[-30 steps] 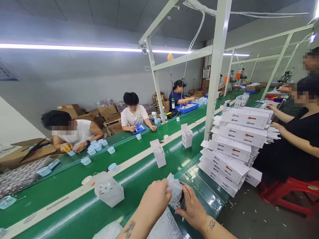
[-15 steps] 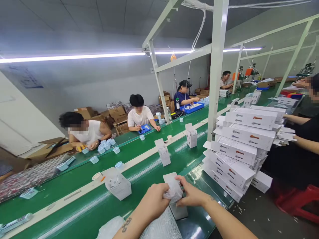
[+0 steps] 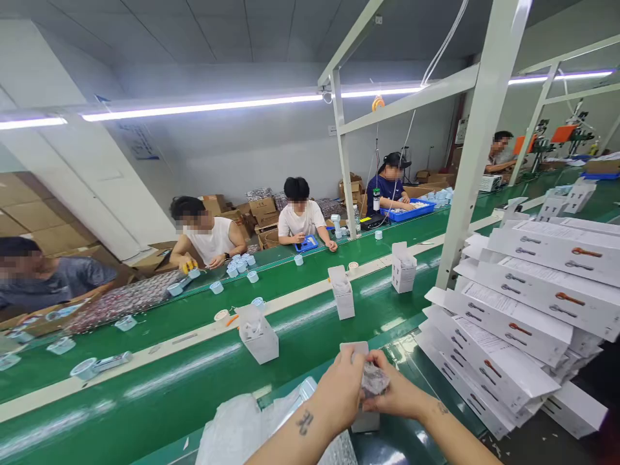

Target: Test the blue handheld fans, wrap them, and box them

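My left hand (image 3: pixel 340 386) and my right hand (image 3: pixel 398 391) are closed around a plastic-wrapped item (image 3: pixel 376 380), greyish and crinkled. What lies inside the wrap cannot be made out. Directly below and behind it stands an open white box (image 3: pixel 367 423), mostly hidden by my hands, with its flap (image 3: pixel 352 349) raised. Beside my left forearm lie translucent bubble-wrap bags (image 3: pixel 237 426), one with a pale blue part (image 3: pixel 306 390) showing.
Open white boxes (image 3: pixel 261 345) with wrapped contents stand along the green conveyor (image 3: pixel 184 387). Flat printed cartons (image 3: pixel 513 336) are stacked at the right, near a metal post (image 3: pixel 477 148). Several co-workers sit across the line, with light blue parts (image 3: pixel 237 265) before them.
The view has swung left, so the scene sits further right and another seated person appears at the left. The wrapped item stays between my hands but shows a darker side.
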Tool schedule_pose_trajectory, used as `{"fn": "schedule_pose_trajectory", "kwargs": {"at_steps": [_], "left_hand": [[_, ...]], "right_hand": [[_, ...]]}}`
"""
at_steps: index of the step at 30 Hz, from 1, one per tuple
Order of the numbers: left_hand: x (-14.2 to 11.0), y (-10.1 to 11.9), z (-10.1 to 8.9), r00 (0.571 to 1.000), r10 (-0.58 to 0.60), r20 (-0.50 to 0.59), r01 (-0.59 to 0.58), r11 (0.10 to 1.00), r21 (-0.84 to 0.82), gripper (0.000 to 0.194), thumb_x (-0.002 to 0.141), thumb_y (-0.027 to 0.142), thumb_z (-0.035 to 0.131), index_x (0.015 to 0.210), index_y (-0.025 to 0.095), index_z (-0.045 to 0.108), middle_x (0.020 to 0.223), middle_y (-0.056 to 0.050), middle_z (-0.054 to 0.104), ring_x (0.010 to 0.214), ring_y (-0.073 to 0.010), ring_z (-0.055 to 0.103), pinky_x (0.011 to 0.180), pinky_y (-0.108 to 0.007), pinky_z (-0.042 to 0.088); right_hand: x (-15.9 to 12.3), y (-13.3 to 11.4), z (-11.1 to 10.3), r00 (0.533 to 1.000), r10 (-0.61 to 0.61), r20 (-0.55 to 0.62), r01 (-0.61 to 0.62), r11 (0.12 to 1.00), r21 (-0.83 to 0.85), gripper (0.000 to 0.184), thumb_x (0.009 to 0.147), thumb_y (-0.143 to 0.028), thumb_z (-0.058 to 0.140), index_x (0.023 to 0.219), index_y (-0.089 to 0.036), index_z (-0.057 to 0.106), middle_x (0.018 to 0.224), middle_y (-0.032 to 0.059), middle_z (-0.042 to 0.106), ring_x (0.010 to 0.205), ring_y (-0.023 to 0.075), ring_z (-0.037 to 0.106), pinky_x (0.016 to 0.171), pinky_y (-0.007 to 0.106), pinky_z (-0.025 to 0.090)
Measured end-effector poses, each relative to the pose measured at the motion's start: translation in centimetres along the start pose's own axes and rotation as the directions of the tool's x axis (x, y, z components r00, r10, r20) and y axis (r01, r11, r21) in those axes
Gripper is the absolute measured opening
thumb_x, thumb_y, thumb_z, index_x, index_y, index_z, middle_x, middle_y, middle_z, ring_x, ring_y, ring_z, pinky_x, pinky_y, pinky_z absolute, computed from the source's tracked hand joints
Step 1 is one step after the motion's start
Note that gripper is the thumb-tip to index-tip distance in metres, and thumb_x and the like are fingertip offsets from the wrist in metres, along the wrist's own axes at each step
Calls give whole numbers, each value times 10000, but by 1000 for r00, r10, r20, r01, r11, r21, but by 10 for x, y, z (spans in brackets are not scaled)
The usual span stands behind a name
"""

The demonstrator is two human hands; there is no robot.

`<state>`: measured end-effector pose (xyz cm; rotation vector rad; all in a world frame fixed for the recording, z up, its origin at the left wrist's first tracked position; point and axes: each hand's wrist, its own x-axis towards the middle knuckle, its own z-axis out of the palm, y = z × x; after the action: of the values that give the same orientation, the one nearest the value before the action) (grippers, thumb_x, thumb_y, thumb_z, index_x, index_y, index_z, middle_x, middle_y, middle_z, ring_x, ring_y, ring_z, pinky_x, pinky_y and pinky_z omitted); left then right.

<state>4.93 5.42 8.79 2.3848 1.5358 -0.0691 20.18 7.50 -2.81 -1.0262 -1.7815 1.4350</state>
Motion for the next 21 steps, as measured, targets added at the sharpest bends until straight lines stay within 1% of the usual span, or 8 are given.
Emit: {"fn": "schedule_pose_trajectory", "kwargs": {"at_steps": [2,4,9,12,14,16,18,21], "left_hand": [[-1,-6,13,999,19,-31,-19,1000,5,409,725,78,549,1129,145,553,1146,-148,605,1004,-250,591,837,-336,458],[-2,-10,27,996,59,59,-63,996,66,254,690,74,602,929,149,642,946,-149,681,929,-289,613,840,-407,442],[-2,-17,56,970,186,155,-200,977,76,155,656,143,708,804,170,674,843,-165,717,994,-352,583,888,-571,354],[-17,-26,53,974,226,5,-226,970,86,119,815,160,559,868,172,666,852,-162,716,931,-302,604,864,-515,392],[-39,-36,40,954,215,-209,-207,977,57,237,889,164,421,882,178,658,854,-152,708,876,-266,604,814,-441,426],[-71,-49,23,874,68,-481,-115,991,-68,288,912,193,364,868,193,649,842,-126,694,844,-238,592,797,-395,435],[-111,-68,13,698,-233,-677,22,952,-304,290,923,262,365,834,208,636,803,-92,673,807,-211,584,795,-357,442],[-179,-101,29,419,-708,-569,151,672,-725,352,866,509,463,724,216,598,678,-30,623,684,-178,575,678,-294,461]], "right_hand": [[-6,1,-2,1000,3,21,-4,999,32,627,585,-214,745,1101,-251,391,1075,18,527,953,190,553,782,290,474],[-10,4,-1,999,-4,50,2,999,47,629,610,-197,711,1138,-255,373,1124,35,531,982,196,563,818,298,476],[-16,16,7,993,48,111,-39,996,-83,942,530,-158,736,1321,-235,231,1301,118,490,1166,286,511,999,377,393],[-14,19,6,996,75,56,-64,981,-185,810,603,-187,687,1301,-221,279,1231,122,555,1115,293,554,985,389,411],[-7,10,0,999,53,-1,-52,970,-238,759,643,-206,664,1297,-218,279,1220,129,558,1103,294,564,980,394,419],[9,-11,-4,998,-35,-44,21,957,-291,791,654,-230,675,1316,-218,242,1292,148,501,1158,306,531,996,407,409],[35,-43,3,988,-152,-37,132,938,-319,850,675,-262,681,1357,-226,175,1361,156,436,1223,311,482,1022,430,385],[86,-99,48,967,-240,86,255,932,-257,971,680,-239,671,1417,-239,39,1363,144,446,1215,291,495,1026,454,379]]}}
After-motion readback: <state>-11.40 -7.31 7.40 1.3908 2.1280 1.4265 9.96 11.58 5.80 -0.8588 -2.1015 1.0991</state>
